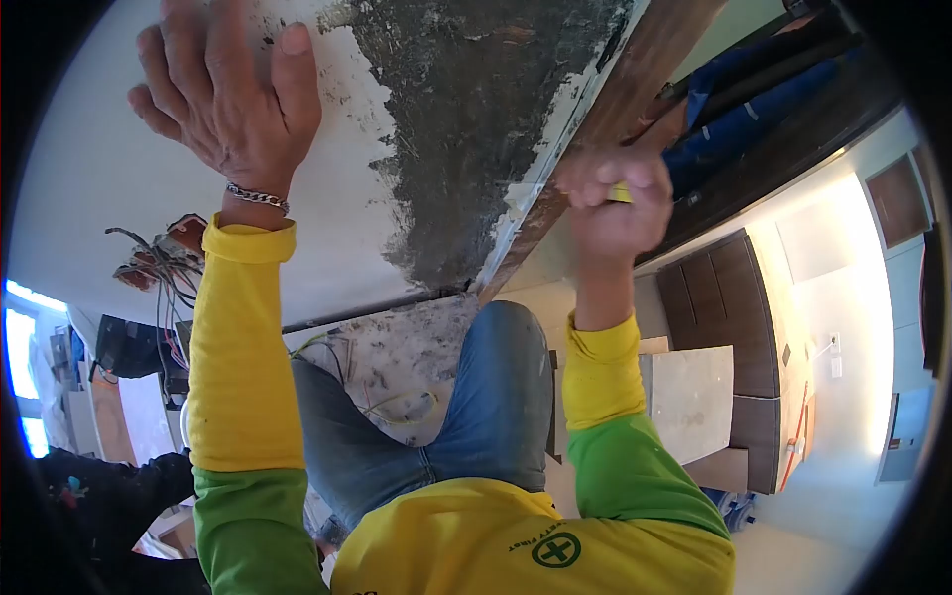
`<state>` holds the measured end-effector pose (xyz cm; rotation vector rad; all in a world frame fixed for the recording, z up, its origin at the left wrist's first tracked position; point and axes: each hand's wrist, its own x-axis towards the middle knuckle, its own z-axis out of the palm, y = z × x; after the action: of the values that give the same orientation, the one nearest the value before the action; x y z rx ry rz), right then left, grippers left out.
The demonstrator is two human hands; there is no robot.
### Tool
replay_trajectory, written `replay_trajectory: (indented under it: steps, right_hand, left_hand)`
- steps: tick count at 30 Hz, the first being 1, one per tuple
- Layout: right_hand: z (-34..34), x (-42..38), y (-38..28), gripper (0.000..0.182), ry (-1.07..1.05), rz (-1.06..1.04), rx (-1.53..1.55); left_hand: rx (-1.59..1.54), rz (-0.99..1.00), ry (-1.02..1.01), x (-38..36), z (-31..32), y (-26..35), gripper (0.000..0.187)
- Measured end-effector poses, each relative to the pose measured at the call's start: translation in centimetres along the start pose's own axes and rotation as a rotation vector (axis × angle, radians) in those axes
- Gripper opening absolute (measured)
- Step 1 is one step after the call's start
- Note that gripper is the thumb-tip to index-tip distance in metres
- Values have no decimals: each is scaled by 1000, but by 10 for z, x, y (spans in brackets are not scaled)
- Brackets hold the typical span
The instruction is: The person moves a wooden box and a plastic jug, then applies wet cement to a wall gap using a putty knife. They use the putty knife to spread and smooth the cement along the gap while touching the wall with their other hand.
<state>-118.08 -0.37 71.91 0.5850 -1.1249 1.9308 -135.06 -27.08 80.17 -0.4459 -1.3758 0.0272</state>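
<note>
My left hand [230,94] rests with spread fingers on the white wall [332,213], at the upper left. It holds nothing. A rough dark grey patch [451,129] of bare or fresh mortar runs down the wall to its right, with ragged white edges. My right hand [620,203], a little blurred, is closed beside the brown wooden frame [595,129] at the wall's edge. Between its fingers shows a bit of a yellow object [621,192]; the rest of it is hidden in the fist, so its kind cannot be made out.
Loose wires hang from an opening [164,263] in the wall at left. Cables lie on the stained floor [397,342] between my knees. To the right stand a pale board [691,402] and dark brown cabinets [729,327]. Dark and blue items [744,114] lie beyond the frame.
</note>
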Motion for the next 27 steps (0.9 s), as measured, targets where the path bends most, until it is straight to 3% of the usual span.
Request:
replay_trajectory:
  steps: [3,5,9,11,13,15,17,20,24,26,27]
  right_hand:
    - [-13,-16,22,21,-42,-71,79]
    - [-40,-50,58,19,41,200,-262]
    - [-24,-42,35,22,114,113,-281]
    - [-17,-23,14,24,54,69,-235]
    - [-8,-9,1,26,-146,-52,-101]
    - [-19,-30,30,22,-118,-71,-131]
    - [-42,-64,67,20,54,278,-337]
    - [-37,-68,56,16,121,319,-281]
    - [-16,-44,25,14,158,189,-390]
    - [-14,-32,20,11,-73,36,-102]
    - [-19,-39,32,11,-74,38,-100]
  left_hand:
    - [27,32,7,-7,6,-10,55]
    - [33,35,15,-6,8,-12,55]
    - [60,43,5,-10,7,-10,54]
    - [59,29,13,-5,7,-8,54]
    - [-1,31,0,-2,0,-5,54]
    - [-1,22,3,-2,0,-3,54]
    - [-6,17,12,-3,4,-5,54]
    - [71,74,59,-8,10,-12,54]
    - [78,57,11,-7,8,-13,54]
    - [78,66,-10,-6,3,-9,55]
    - [40,36,-3,-4,2,-5,55]
